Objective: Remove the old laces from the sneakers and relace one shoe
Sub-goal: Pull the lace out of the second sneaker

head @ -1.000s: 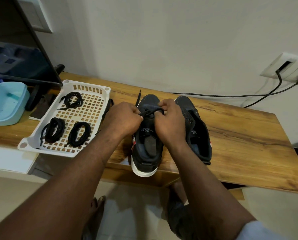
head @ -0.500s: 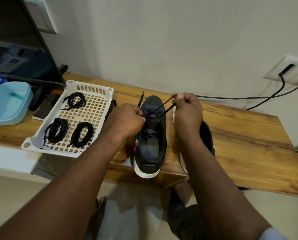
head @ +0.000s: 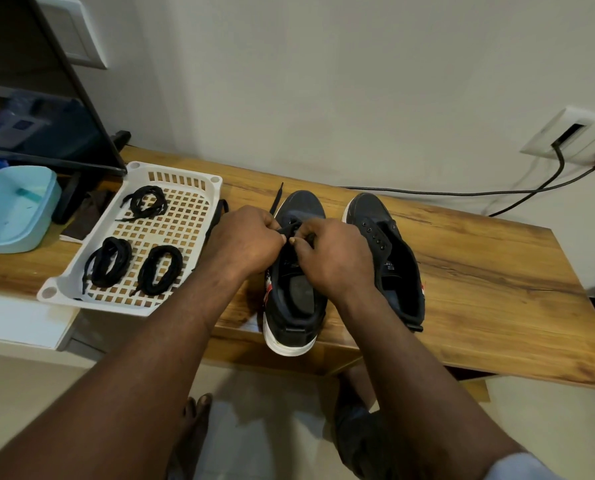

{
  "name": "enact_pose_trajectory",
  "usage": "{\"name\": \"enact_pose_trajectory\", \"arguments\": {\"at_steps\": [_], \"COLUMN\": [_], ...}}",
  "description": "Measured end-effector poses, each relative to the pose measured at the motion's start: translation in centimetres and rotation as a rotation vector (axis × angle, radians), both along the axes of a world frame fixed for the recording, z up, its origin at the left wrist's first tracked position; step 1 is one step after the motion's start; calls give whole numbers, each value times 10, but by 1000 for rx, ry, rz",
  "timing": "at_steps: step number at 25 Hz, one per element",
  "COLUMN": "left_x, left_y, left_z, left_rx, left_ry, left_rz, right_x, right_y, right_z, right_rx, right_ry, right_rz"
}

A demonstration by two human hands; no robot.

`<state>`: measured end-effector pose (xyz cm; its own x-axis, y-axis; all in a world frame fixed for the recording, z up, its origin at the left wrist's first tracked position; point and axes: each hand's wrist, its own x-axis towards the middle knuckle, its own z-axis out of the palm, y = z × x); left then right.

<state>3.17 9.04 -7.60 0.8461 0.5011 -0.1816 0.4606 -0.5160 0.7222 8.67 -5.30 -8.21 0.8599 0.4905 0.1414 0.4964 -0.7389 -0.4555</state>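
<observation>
Two dark sneakers stand side by side on the wooden table (head: 479, 271), toes toward the wall. Over the left sneaker (head: 291, 306) both hands meet at the eyelets near the toe. My left hand (head: 246, 239) pinches the black lace (head: 291, 230) at the shoe's left side. My right hand (head: 330, 252) pinches the same lace just to the right, fingertips nearly touching the left hand. One loose lace end (head: 276, 199) trails toward the wall. The right sneaker (head: 386, 251) has bare eyelets and no lace.
A white perforated tray (head: 192, 216) at the left holds three coiled black laces (head: 107, 261). Further left sit a light blue tub (head: 12, 209) and a dark screen (head: 40, 98). A black cable (head: 462, 194) runs along the wall to a socket.
My right hand had pulled the lace out to the upper right half a second ago; it has come back down to the left sneaker's eyelets. The left hand stayed at the shoe.
</observation>
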Motion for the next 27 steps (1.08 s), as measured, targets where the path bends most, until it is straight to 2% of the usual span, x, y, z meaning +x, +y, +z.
{"name": "enact_pose_trajectory", "arguments": {"at_steps": [1,2,5,6,7,9,11,12,13,14,16,18,19,22,23,24,25,27], "left_x": [-1,-1,-1,-1,0,1,2,2,2,2,1,0,-1,0,1,1,2,2], "left_y": [0,0,-2,-2,-2,-2,-4,-4,-5,-5,-5,-4,-4,-5,-5,-6,-7,-7], "left_z": [0,1,3,3,3,3,4,4,4,4,4,4,4,5,5,5,6,7], "left_rx": [-2,-2,-4,-2,1,11,20,29,39,46,44,27,19,14,14,18,25,30], "left_ry": [0,-1,-5,-2,-1,2,9,14,17,16,3,-9,-14,-19,-18,-18,-18,-18], "left_rz": [-2,-5,-1,-2,-5,-11,-16,-19,-20,-20,-12,-6,-1,18,21,21,20,28], "right_x": [1,5,29,32,34,27,14,8,4,4,4,3,6,17,19,20,19,14], "right_y": [1,0,-16,-23,-28,-29,-22,-18,-15,-13,-11,-9,-9,-15,-16,-17,-17,-15], "right_z": [0,5,37,45,47,42,28,21,16,13,11,12,17,40,42,41,38,21], "right_rx": [123,356,1328,1467,1402,867,342,155,24,-24,-10,179,402,1238,1364,1340,1153,530], "right_ry": [26,107,602,698,690,499,304,233,176,143,115,176,272,701,794,811,739,434], "right_rz": [-37,-114,-357,-381,-409,-384,-163,-48,28,49,43,-2,-71,-246,-266,-291,-310,-228]}}
